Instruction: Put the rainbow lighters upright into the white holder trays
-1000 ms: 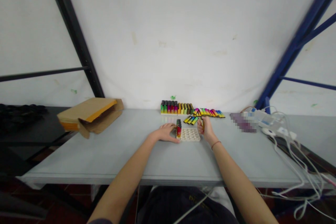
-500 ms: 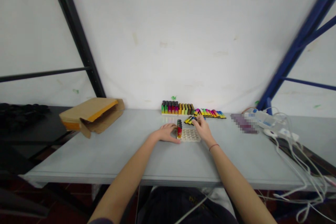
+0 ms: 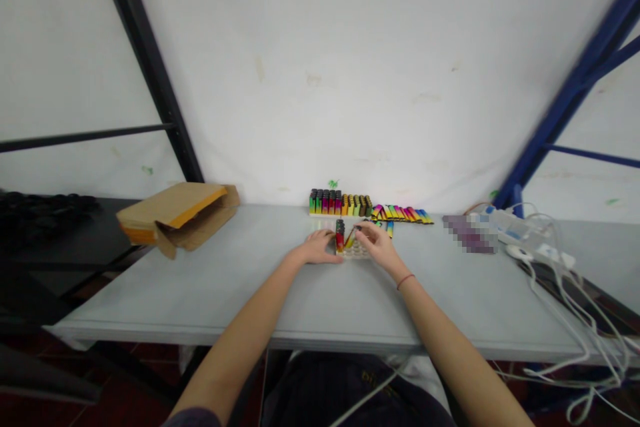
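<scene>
A white tray with rows of round holes [image 3: 359,252] lies on the table in front of me. At its left end stands a short row of red and yellow lighters [image 3: 340,240] with black tops. My left hand [image 3: 319,247] grips the tray's left end, thumb along the front edge and fingers behind. Over the tray, my right hand [image 3: 376,240] pinches a red and yellow lighter [image 3: 349,238], tilted, just right of the standing row. Its lower end is close to the holes; whether it has entered one I cannot tell.
Behind the tray stand filled blocks of upright lighters [image 3: 326,203]. Loose colourful lighters [image 3: 403,214] lie to their right, a few more behind my right hand. An open cardboard box [image 3: 175,213] sits at left. White cables and a power strip [image 3: 520,230] crowd the right.
My right hand has come from the loose lighters left to the tray, bringing a lighter. My left hand keeps its place at the tray's left end. The view has shifted slightly.
</scene>
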The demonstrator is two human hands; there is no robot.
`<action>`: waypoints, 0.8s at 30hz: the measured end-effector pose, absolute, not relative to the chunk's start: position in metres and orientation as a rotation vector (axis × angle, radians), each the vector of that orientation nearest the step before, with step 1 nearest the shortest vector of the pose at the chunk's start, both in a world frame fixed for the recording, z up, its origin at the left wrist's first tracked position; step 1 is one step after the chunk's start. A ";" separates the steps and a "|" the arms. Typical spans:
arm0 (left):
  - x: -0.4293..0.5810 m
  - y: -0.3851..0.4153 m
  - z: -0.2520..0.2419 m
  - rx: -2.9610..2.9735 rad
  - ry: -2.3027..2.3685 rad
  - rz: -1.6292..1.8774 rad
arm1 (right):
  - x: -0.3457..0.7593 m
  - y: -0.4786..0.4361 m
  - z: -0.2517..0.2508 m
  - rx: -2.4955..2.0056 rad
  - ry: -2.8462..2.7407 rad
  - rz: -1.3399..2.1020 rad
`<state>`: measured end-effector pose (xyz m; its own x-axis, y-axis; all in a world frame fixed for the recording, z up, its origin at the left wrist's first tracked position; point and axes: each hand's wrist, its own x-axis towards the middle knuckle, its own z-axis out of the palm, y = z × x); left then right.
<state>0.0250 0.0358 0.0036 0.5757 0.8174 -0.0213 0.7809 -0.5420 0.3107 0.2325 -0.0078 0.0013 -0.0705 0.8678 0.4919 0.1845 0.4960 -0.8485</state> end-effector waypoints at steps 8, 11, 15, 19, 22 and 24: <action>0.026 0.036 0.003 2.521 1.243 0.291 | 0.220 -0.018 0.001 -0.932 -1.734 0.661; 0.026 0.036 0.004 2.535 1.201 0.337 | 0.217 -0.021 0.004 -0.976 -1.789 0.516; 0.025 0.038 0.004 2.541 1.182 0.346 | 0.214 -0.023 0.004 -1.019 -1.918 0.275; 0.024 0.038 0.003 2.546 1.185 0.335 | 0.212 -0.024 0.003 -1.011 -2.025 0.155; 0.025 0.036 0.005 2.550 1.183 0.340 | 0.212 -0.025 0.004 -1.003 -2.060 0.118; 0.026 0.035 0.007 2.551 1.168 0.341 | 0.217 -0.023 0.005 -1.009 -2.037 0.102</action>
